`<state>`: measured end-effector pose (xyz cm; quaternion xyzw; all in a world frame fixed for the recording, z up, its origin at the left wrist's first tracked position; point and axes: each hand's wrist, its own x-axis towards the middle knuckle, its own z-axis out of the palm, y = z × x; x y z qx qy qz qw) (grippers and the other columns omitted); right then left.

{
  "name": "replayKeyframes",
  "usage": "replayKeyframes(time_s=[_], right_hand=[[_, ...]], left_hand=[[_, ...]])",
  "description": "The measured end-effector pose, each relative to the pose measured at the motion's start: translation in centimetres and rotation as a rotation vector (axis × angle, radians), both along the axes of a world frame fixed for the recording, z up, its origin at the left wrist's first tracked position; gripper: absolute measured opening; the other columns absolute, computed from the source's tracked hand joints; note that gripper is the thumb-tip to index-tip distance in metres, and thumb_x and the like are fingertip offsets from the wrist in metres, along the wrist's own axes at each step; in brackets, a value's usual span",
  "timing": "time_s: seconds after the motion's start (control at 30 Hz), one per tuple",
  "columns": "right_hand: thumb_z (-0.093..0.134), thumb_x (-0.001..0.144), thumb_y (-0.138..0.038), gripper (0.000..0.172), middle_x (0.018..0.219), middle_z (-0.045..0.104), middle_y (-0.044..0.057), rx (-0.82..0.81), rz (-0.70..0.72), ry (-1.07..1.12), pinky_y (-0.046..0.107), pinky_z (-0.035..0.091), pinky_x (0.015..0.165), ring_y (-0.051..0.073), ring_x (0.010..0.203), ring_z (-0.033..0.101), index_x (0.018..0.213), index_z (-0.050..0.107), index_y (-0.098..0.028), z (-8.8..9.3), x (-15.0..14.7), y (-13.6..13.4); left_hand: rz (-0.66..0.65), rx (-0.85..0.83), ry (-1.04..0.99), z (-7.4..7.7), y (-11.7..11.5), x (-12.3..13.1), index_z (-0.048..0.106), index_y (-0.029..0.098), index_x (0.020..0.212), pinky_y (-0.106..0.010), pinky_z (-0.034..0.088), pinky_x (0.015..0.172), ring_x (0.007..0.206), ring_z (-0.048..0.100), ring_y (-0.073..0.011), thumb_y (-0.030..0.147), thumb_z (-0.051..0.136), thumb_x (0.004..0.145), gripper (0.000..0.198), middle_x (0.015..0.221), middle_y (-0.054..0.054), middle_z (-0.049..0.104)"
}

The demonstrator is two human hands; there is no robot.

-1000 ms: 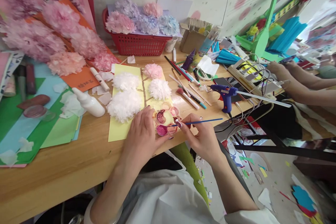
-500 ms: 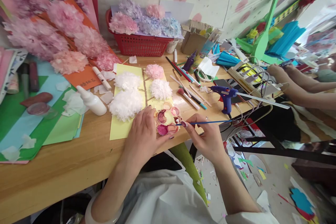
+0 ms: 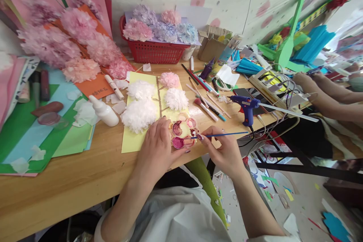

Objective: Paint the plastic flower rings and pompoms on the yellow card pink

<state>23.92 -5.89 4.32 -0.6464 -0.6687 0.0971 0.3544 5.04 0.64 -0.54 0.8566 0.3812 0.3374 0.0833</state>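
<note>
Now your right hand [image 3: 219, 145], pinching the blue paintbrush [image 3: 233, 134], has edged slightly rightward beside the flower-shaped paint palette [image 3: 184, 130] your left hand [image 3: 156, 140] holds near the surface's [image 3: 85, 176] edge, so colour-loading seems unfinished.

The only text that could be read stood on the orange card [image 3: 96, 88]: a short row of dark Chinese characters near its lower edge, seemingly 绣球花, though they were small and set at a slant. The glue gun [image 3: 247, 112] bore a small pale label on its blue body, its print too tiny to read. The white tube [image 3: 114, 87] near the card carried dark marks, illegible from this view.
</note>
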Motion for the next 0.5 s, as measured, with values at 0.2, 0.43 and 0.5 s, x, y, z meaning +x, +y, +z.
replayKeyframes(time_s=[0.2,0.43,0.5], right_hand=[[0.060,0.094,-0.026,0.015,0.075,0.072,0.004,0.001,0.015,0.069,0.029,0.046,0.060,0.017,0.065,0.062,0.082,0.066,-0.020,0.04,0.02,0.07],[0.058,0.095,-0.031,0.019,0.074,0.072,0.005,-0.052,0.018,0.095,0.030,0.049,0.063,0.018,0.065,0.062,0.085,0.069,-0.019,-0.72,0.31,0.40],[0.058,0.095,-0.031,0.018,0.077,0.073,0.005,-0.062,0.022,0.099,0.031,0.050,0.064,0.019,0.067,0.064,0.085,0.068,-0.019,-0.72,0.45,0.39]], left_hand=[[-0.004,0.002,0.010,0.08,0.02,-0.03,0.035,0.005,0.134,-0.055,0.052,0.100,0.123,0.056,-0.0419,0.052,0.077,0.077,0.085,0.126,-0.028,0.057],[-0.007,-0.026,0.002,0.14,-0.01,-0.01,0.032,0.009,0.135,-0.057,0.052,0.099,0.125,0.055,-0.0420,0.051,0.077,0.079,0.083,0.129,-0.026,0.056],[-0.004,-0.035,0.006,0.18,-0.01,-0.01,0.031,0.011,0.136,-0.057,0.052,0.099,0.126,0.055,-0.0420,0.050,0.077,0.078,0.083,0.129,-0.025,0.056]])
